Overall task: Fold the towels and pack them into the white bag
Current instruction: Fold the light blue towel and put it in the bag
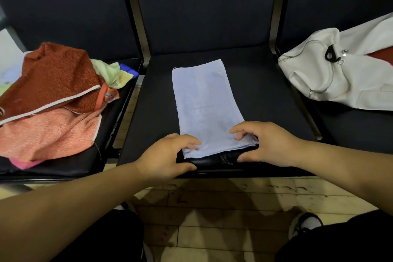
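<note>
A pale blue towel (204,100), folded into a long strip, lies lengthwise on the middle black seat (265,96). My left hand (168,155) pinches its near left corner, thumb curled over the seat's front edge. My right hand (265,142) pinches the near right corner, where several layers show. The white bag (331,79) lies on the right seat with its zip open and something red inside. A heap of unfolded towels sits on the left seat, with a rust-red towel (55,76) on top and an orange one (49,132) below.
Green, yellow and blue cloths (114,74) poke out behind the heap. Metal frame bars (139,34) separate the seats. Dark backrests rise behind. Below the seat edge are a tiled floor (212,208), my dark trousers and a shoe (306,223).
</note>
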Action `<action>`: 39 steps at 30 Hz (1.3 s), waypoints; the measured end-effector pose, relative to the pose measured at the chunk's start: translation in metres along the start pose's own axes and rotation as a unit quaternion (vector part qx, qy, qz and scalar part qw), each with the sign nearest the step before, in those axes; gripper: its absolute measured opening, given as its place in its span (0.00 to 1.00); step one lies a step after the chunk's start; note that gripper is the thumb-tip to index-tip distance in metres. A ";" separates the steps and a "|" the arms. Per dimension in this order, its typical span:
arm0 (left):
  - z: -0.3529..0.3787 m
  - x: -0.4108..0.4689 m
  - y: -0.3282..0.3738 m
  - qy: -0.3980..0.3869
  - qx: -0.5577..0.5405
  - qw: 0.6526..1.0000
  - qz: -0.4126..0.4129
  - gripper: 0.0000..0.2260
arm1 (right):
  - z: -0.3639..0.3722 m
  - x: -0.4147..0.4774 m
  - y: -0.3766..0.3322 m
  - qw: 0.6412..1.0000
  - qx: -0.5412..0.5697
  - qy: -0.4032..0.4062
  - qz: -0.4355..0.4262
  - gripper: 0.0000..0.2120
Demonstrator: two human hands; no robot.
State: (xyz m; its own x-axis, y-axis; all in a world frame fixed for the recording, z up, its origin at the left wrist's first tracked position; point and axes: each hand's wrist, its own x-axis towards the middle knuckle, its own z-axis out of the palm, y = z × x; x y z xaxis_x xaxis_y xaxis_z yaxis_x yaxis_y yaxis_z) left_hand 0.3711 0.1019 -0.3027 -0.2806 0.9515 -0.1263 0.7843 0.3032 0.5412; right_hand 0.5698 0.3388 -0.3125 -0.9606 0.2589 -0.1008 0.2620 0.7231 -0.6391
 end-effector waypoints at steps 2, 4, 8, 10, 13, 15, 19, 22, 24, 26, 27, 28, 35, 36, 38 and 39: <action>0.002 -0.003 0.001 0.019 0.015 1.000 0.006 0.22 | 0.004 -0.002 -0.003 1.000 -0.003 0.016 -0.007 0.28; 0.002 -0.004 0.002 0.029 0.020 0.999 -0.007 0.20 | 0.007 -0.005 -0.007 1.000 0.001 0.024 -0.005 0.27; -0.010 -0.006 0.011 0.011 -0.053 0.998 -0.019 0.25 | -0.005 -0.008 -0.016 1.000 0.015 0.003 -0.003 0.24; -0.023 -0.005 0.012 -0.001 -0.145 0.989 -0.025 0.28 | -0.024 -0.007 -0.024 0.998 0.044 -0.031 0.022 0.21; -0.044 -0.002 0.014 0.010 -0.269 0.962 -0.037 0.28 | -0.052 -0.005 -0.030 0.987 0.144 -0.047 0.047 0.21; -0.053 0.001 0.017 0.016 -0.313 0.948 -0.049 0.25 | -0.060 -0.002 -0.031 0.973 0.222 -0.029 0.059 0.21; -0.060 0.012 0.020 0.047 -0.354 0.930 -0.090 0.18 | -0.062 0.014 -0.030 0.931 0.346 -0.021 0.114 0.23; -0.062 0.027 0.013 0.090 -0.342 0.928 -0.114 0.14 | -0.064 0.031 -0.029 0.916 0.375 -0.002 0.145 0.20; -0.066 0.041 0.008 0.120 -0.331 0.927 -0.126 0.13 | -0.067 0.045 -0.028 0.910 0.381 0.025 0.160 0.19; -0.072 0.058 0.002 0.146 -0.317 0.927 -0.134 0.12 | -0.071 0.062 -0.027 0.907 0.383 0.054 0.169 0.17; -0.074 0.066 -0.002 0.159 -0.304 0.929 -0.138 0.12 | -0.074 0.072 -0.026 0.905 0.383 0.066 0.172 0.17; -0.077 0.075 -0.006 0.171 -0.294 0.930 -0.141 0.12 | -0.075 0.082 -0.024 0.904 0.383 0.078 0.174 0.17; -0.073 0.136 -0.039 0.227 -0.279 0.913 -0.194 0.09 | -0.074 0.149 0.001 0.897 0.366 0.136 0.206 0.17; -0.072 0.144 -0.043 0.230 -0.280 0.909 -0.205 0.09 | -0.071 0.158 0.007 0.896 0.365 0.140 0.212 0.17; -0.067 0.157 -0.051 0.240 -0.273 0.903 -0.231 0.09 | -0.065 0.173 0.017 0.888 0.368 0.154 0.229 0.17; -0.063 0.163 -0.055 0.253 -0.256 0.900 -0.245 0.10 | -0.061 0.178 0.023 0.883 0.365 0.169 0.241 0.17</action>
State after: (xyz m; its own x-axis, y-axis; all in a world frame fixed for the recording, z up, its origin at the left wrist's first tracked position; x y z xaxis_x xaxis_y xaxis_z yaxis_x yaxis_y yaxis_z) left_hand 0.2474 0.2366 -0.3008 -0.8408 0.5258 -0.1288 0.1773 0.4923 0.8522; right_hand 0.4106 0.4406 -0.2982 -0.6390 0.6893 -0.3413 0.3847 -0.0979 -0.9178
